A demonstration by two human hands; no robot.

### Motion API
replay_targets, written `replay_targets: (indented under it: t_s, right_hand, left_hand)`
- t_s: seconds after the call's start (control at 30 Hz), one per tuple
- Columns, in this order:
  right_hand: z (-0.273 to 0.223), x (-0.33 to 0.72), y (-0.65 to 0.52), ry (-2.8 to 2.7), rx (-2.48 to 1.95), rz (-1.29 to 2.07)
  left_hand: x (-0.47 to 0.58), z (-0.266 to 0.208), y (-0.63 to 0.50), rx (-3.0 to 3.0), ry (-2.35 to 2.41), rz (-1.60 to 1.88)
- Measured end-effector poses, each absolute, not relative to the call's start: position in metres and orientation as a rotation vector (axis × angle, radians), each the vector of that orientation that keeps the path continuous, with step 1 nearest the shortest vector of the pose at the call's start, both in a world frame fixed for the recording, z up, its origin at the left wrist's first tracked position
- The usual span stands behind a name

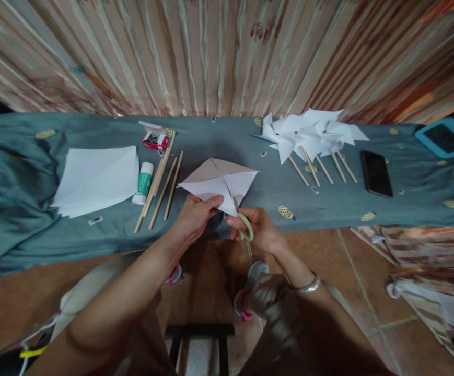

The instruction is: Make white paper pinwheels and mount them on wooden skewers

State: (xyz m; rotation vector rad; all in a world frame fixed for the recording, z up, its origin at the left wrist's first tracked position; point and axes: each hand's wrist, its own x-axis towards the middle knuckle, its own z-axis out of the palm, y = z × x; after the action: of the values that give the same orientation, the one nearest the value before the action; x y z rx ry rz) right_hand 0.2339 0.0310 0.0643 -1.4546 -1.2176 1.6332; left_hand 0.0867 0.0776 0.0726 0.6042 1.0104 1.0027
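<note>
A white paper square with slits running in from its corners is held over the front of the table. My left hand pinches its near left edge, thumb on top. In my right hand are scissors with pale green handles, the fingers closed round the loops. Their blades lie at the near corner of the paper, along a cut that runs toward its middle; the far part of the blades is hard to make out.
Left of the paper lie wooden sticks, a glue stick, an open red box of small pins and a paper stack. To the right are several paper pinwheels, a phone and a blue-framed tablet. A corrugated wall stands behind.
</note>
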Motion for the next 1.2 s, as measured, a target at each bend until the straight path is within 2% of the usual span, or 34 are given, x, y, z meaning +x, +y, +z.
replay_targets:
  t_s: [0.27,0.4,0.5,0.63,0.7,0.9,1.2]
  right_hand:
    - [0.083,0.262,0.021,-1.264,-1.442,1.899]
    - [0.086,0.287,0.011,-1.312,-1.48,1.89]
    - [0.082,0.304,0.009,-1.325,-1.629,1.591]
    - [0.078,0.317,0.017,-1.378,-2.191,0.598]
    - [0.079,0.319,0.023,-1.437,-2.393,0.28]
    - [0.082,0.318,0.044,-1.497,-2.547,0.14]
    - [0.071,0.316,0.063,-1.716,-2.488,0.128]
  left_hand:
    - [0.082,0.067,0.085,0.636,1.009,1.036]
    - [0.078,0.064,0.085,0.639,1.025,1.052]
    - [0.072,0.062,0.082,0.65,1.03,1.076]
    - [0.061,0.055,0.076,0.703,1.0,1.122]
    - [0.055,0.051,0.074,0.75,0.99,1.143]
    - [0.043,0.042,0.074,0.851,1.034,1.187]
    - [0.036,0.037,0.061,1.226,1.222,1.151]
